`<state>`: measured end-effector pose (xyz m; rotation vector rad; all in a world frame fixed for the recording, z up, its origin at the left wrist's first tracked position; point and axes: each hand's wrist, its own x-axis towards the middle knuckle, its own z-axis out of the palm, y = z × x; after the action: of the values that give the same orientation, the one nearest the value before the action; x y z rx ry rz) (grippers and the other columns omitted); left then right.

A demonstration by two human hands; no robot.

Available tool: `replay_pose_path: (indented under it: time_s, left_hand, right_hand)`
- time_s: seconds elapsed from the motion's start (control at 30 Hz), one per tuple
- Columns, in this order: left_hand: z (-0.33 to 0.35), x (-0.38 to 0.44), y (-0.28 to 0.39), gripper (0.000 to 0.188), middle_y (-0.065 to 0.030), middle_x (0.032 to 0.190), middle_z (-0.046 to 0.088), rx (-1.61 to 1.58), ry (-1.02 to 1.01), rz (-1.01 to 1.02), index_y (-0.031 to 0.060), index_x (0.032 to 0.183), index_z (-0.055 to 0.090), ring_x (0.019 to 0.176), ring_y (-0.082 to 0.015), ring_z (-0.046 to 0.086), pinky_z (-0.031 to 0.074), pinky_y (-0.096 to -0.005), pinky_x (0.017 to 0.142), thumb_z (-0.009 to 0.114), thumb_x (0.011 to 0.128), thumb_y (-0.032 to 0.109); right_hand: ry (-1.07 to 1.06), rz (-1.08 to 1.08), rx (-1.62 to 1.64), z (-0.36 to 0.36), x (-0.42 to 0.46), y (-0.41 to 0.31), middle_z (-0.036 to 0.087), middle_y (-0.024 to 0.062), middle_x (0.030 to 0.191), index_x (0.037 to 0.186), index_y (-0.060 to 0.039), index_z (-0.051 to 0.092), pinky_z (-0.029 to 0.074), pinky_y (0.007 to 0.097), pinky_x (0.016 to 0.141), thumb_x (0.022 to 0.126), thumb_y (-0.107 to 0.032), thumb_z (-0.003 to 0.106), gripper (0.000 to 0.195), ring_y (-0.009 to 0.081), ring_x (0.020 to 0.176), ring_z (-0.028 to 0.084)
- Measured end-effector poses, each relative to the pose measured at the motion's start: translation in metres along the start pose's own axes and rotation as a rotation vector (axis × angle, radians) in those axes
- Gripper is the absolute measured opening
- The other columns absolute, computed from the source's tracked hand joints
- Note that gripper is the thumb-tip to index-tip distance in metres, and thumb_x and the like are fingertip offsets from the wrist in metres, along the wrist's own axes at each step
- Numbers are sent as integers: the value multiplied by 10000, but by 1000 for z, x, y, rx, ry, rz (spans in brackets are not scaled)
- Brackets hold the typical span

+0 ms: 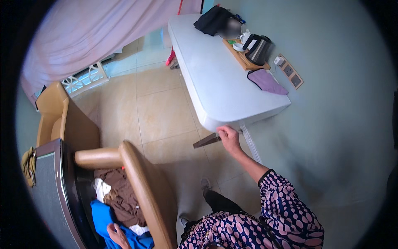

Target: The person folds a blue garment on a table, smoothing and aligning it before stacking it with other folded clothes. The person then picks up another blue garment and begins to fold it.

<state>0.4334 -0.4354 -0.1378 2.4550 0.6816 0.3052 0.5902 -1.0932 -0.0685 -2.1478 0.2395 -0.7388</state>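
My left hand (117, 235) is low in the picture, over a blue cloth (101, 214) on the seat of a tan armchair (144, 190). Whether its fingers grip that cloth cannot be made out. A crumpled brown garment (124, 196) and a white cloth (102, 189) lie on the same seat. My right hand (229, 138) is held out by the rounded near corner of a white table (214, 90). Its fingers are curled together and nothing shows in them; I cannot tell whether they touch the table edge.
On the table a wooden tray (247, 65) bears an electric kettle (260, 51), near a purple cloth (267, 81) and a black bag (214, 20). Wall sockets (289, 71) are at right. A dark-topped table (46, 174) and another armchair (77, 124) stand left, below a pink curtain (93, 31).
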Motion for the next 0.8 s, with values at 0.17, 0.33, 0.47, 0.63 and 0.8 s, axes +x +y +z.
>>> replay_pose_path:
  time_s: [0.17, 0.33, 0.47, 0.63, 0.8]
  left_hand:
    - [69, 86, 199, 409, -146, 1236, 505, -423, -128, 88, -25, 1255, 487, 1079, -248, 527, 410, -334, 940, 561, 916, 192]
    - [123, 122, 327, 418, -223, 1214, 516, -35, -191, 477, -24, 1239, 506, 1122, -371, 507, 387, -402, 979, 538, 910, 232]
    - [148, 151, 369, 374, -224, 1106, 602, 52, -477, 492, -26, 1121, 596, 986, -383, 595, 462, -415, 880, 545, 896, 268]
    - [176, 205, 349, 276, -194, 879, 668, 292, -875, 344, 58, 973, 679, 872, -338, 656, 508, -400, 788, 587, 844, 285]
    - [218, 257, 380, 352, -91, 978, 692, 252, -1491, 345, 74, 1072, 690, 921, -176, 634, 489, -297, 805, 636, 847, 339]
  right_hand:
    - [29, 20, -296, 10, 96, 80, 617, 104, 1030, 973, -62, 607, 479, 424, 801, 773, -92, 596, 203, 294, 976, 587]
    - [-61, -77, -493, 20, 152, 128, 527, 147, 1198, 1030, -43, 565, 396, 488, 932, 775, -124, 620, 274, 330, 1154, 481]
    - [-131, -58, -599, 36, 173, 136, 408, 188, 1346, 1126, -38, 507, 286, 576, 1020, 826, -193, 611, 353, 362, 1287, 357]
    - [-162, -61, -622, 44, 177, 130, 363, 206, 1409, 1235, -39, 463, 239, 600, 1046, 857, -226, 587, 440, 394, 1331, 308]
    - [-203, 0, -645, 38, 181, 124, 381, 208, 1410, 1230, -32, 495, 243, 593, 1046, 851, -209, 579, 426, 388, 1335, 317]
